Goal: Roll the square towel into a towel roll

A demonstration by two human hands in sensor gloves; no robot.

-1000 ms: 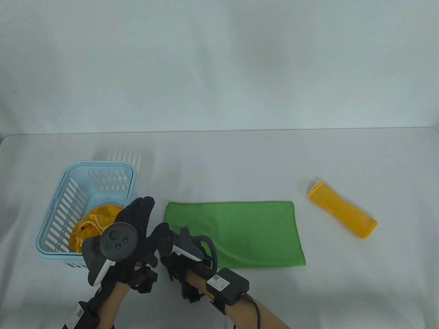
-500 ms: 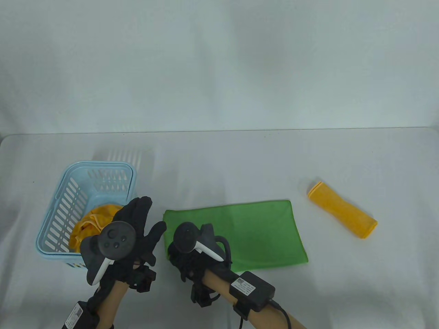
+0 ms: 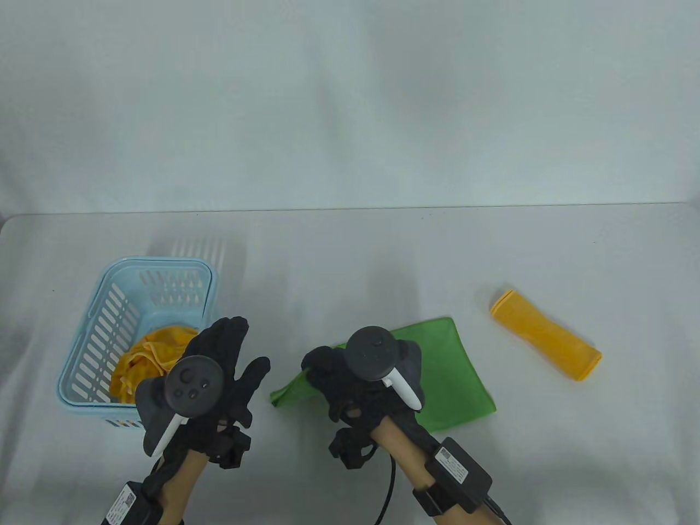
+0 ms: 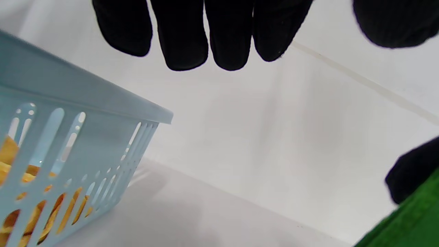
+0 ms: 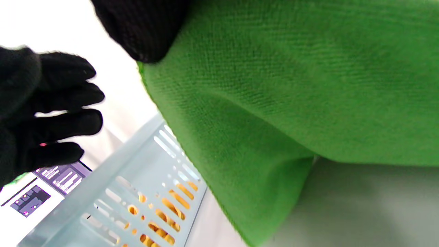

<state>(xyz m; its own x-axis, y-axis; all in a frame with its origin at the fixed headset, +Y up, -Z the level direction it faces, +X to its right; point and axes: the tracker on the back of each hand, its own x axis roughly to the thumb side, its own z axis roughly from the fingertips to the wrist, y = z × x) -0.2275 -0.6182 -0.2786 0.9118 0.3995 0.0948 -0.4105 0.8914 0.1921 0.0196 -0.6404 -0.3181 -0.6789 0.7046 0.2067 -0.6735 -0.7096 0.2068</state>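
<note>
The right hand [image 3: 363, 377] grip is pinching the green towel [image 3: 454, 377] at its left end; towel is extending rightward. The left hand [image 3: 219, 366], spread, is hovering alongside.

Table cam overhead, wrist cams close, share basket [image 3: 82, 350]

White table [image 3: 350, 251]: blue basket [image 3: 98, 328] left, green towel [image 3: 454, 372] centre, orange roll [image 3: 544, 342] right

Table view: the right hand [image 3: 355, 383] and its tracker [image 3: 377, 358] cover the near-left part of the green towel [image 3: 454, 377]; its fingers' hold there cannot be seen. The crumpled orange cloth [image 3: 150, 350] is partly masked by the basket [image 3: 87, 350] wall. Both forearms leave the bottom edge.
</note>
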